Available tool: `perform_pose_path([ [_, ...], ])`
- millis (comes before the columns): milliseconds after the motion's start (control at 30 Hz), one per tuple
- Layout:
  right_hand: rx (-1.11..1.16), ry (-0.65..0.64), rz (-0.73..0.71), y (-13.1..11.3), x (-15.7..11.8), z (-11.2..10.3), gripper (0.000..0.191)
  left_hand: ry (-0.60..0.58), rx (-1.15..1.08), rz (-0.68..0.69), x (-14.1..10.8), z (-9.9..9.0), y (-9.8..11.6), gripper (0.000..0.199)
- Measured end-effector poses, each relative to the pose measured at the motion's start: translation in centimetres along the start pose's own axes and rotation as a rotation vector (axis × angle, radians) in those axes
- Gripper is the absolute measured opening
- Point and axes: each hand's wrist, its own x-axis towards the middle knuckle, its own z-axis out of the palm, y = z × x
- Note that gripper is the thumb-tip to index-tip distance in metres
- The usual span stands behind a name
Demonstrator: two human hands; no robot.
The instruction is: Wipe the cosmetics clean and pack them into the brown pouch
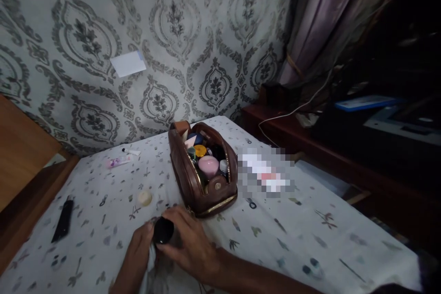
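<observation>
Left hand (137,245) bare, between 7 and 8 o'clock; right hand (191,243) bare, between 6 and 7 o'clock; right forearm (255,274) uncovered, between 5 and 6 o'clock.

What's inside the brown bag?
Inside the bag: a rounded pink item, a yellow cap and a whitish cap, among others. Whatever lies beneath them is covered.

Can't make out the black-topped thing (163,230) down at 7 o'clock, since the left hand (138,244) and right hand (191,244) hide its lower part. Right forearm (250,273) gets chopped by the bottom edge around 5. The patch (266,174) at the brown bag's (183,170) 3 o'clock is pixelated mush, and the tube (119,161) at its 9 is too blurry to read.
</observation>
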Motion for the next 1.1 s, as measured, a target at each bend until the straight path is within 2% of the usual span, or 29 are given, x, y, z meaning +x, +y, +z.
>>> perform_pose_path([
  [67,0.001,-0.018,0.050,-0.1,0.1,0.0,0.039,0.004,0.009,0.012,-0.1,0.1,0.9,0.042],
  [167,-0.030,-0.033,0.078,0.2,0.1,0.2,0.045,-0.075,0.034,0.113,0.1,0.1,1.6,0.044],
  [300,-0.035,-0.041,0.110,0.7,0.1,0.8,0.051,-0.026,0.257,0.380,0.3,-0.4,0.6,0.040],
  [433,0.053,0.013,0.236,0.5,0.8,0.8,0.051,0.055,0.491,0.654,-0.4,-0.4,-0.5,0.040],
  [533,0.090,0.039,0.299,-0.2,1.4,0.2,0.045,0.163,0.510,0.694,-1.3,0.1,-0.8,0.038],
  [667,0.156,0.054,0.273,-1.9,1.7,-1.2,0.044,0.247,0.455,0.644,-1.5,0.1,-0.9,0.038],
  [767,0.165,0.068,0.211,-3.3,1.9,-3.3,0.044,0.261,0.418,0.617,-0.9,-0.3,-0.8,0.038],
  [867,0.091,0.123,0.086,-4.3,2.4,-6.7,0.046,0.220,0.396,0.599,-0.4,-0.3,-0.3,0.038],
  [1000,-0.186,0.169,-0.050,-4.2,4.5,-12.2,0.038,0.167,0.429,0.571,-0.7,0.4,0.8,0.039],
  [1100,-0.474,0.173,-0.032,-3.0,7.1,-15.6,0.037,0.128,0.440,0.606,-1.1,1.0,1.5,0.039],
])
